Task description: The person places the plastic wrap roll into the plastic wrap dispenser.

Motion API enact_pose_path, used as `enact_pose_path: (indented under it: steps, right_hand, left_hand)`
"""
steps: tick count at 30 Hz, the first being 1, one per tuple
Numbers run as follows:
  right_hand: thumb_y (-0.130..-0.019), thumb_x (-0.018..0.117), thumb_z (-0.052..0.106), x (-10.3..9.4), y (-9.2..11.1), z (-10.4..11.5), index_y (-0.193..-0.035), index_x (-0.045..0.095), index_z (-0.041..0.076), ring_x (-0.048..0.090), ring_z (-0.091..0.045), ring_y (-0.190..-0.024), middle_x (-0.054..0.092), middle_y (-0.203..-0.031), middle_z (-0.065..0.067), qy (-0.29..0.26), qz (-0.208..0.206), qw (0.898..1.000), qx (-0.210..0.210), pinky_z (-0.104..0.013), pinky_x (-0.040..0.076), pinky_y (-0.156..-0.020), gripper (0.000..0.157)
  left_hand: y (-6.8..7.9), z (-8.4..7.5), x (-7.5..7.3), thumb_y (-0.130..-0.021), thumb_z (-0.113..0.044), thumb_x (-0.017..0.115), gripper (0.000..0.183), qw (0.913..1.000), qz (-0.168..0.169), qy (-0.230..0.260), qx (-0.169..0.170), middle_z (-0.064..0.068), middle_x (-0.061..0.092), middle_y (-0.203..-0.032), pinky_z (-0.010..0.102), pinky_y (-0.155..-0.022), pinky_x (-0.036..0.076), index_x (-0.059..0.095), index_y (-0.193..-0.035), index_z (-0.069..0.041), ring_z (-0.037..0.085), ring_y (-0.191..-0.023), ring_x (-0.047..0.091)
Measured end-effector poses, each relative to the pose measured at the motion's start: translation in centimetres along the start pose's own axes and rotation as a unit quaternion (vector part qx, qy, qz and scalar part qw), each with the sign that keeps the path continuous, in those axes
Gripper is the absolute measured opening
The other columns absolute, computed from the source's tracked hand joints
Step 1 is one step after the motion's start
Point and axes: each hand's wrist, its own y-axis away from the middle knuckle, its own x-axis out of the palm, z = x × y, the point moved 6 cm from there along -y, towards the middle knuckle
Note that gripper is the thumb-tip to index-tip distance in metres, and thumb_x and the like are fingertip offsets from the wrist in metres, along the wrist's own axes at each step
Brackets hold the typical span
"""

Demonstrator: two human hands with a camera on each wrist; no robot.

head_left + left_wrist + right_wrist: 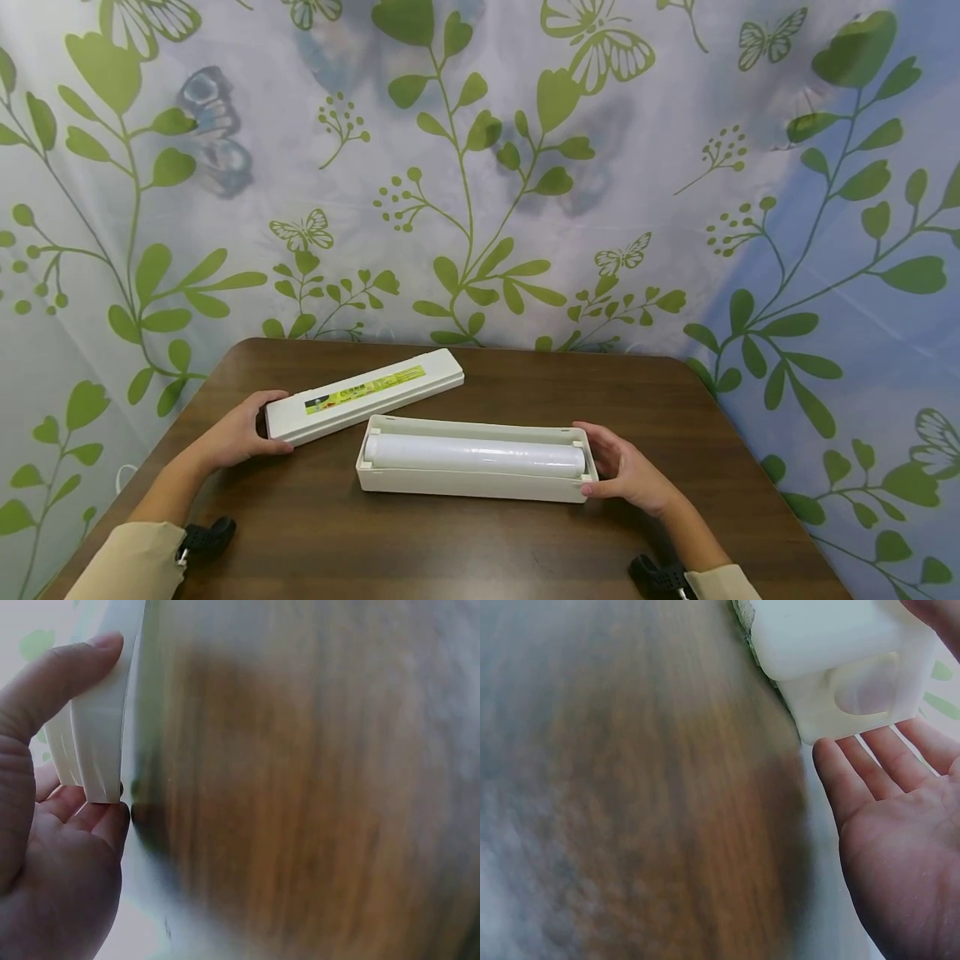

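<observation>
A long white lid point(367, 395) with a yellow-green printed label lies slantwise over the left part of the table. My left hand point(238, 433) grips its left end, thumb along the front side and fingers round the back; the left wrist view shows the thumb point(71, 671) against the lid's side. In the middle stands a white cling film box point(472, 483), its top open. Inside lies a roll of cling film point(480, 454), lengthwise. My right hand point(630, 473) holds the box's right end between thumb and fingers. In the right wrist view, its fingertips touch the box end point(870, 690).
The brown wooden table point(480, 546) has rounded far corners. Directly behind it hangs a curtain point(525, 208) with green leaves and butterflies. Black straps with small devices sit on both wrists.
</observation>
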Motion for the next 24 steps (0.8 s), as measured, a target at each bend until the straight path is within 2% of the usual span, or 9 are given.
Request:
enact_pose_path:
  steps: [4,12,21,24]
  right_hand:
    - [-0.083,0.081,-0.001,-0.02,0.00,0.06,-0.155,0.021,-0.011,0.053,-0.004,-0.133,0.035,-0.154,-0.036,0.002,0.003,1.000,-0.006,-0.020,0.048,-0.104,0.095]
    - [-0.082,0.082,0.000,0.11,0.04,0.17,-0.156,0.020,-0.010,0.054,-0.005,-0.132,0.035,-0.154,-0.035,-0.005,0.002,1.000,0.001,-0.021,0.049,-0.104,0.096]
    - [-0.082,0.082,0.001,0.16,0.12,0.09,-0.157,0.020,-0.009,0.053,-0.003,-0.133,0.035,-0.155,-0.035,-0.006,0.002,1.000,0.004,-0.019,0.048,-0.104,0.097]
    - [-0.082,0.082,0.002,0.17,0.18,0.03,-0.157,0.021,-0.008,0.054,-0.003,-0.132,0.035,-0.156,-0.033,-0.003,-0.001,1.000,0.012,-0.019,0.048,-0.104,0.097]
  left_hand:
    - [0.04,0.00,-0.15,-0.073,-0.038,0.093,0.095,1.0000,-0.004,0.005,-0.005,0.028,0.049,-0.139,0.048,-0.095,0.044,0.045,-0.144,0.004,0.039,-0.119,0.052]
    - [0.18,-0.32,-0.24,-0.073,-0.034,0.094,0.087,0.9998,-0.016,0.014,0.003,0.024,0.052,-0.134,0.025,-0.089,0.042,0.049,-0.138,0.003,0.034,-0.115,0.053]
    - [0.42,-0.58,-0.36,-0.074,-0.029,0.093,0.086,0.9988,-0.028,0.039,0.012,0.027,0.051,-0.137,0.008,-0.088,0.035,0.048,-0.139,0.005,0.040,-0.123,0.051]
    - [0.47,-0.51,-0.41,-0.074,-0.030,0.093,0.084,0.9986,-0.035,0.040,0.009,0.024,0.053,-0.136,0.005,-0.089,0.034,0.050,-0.139,0.002,0.029,-0.121,0.052]
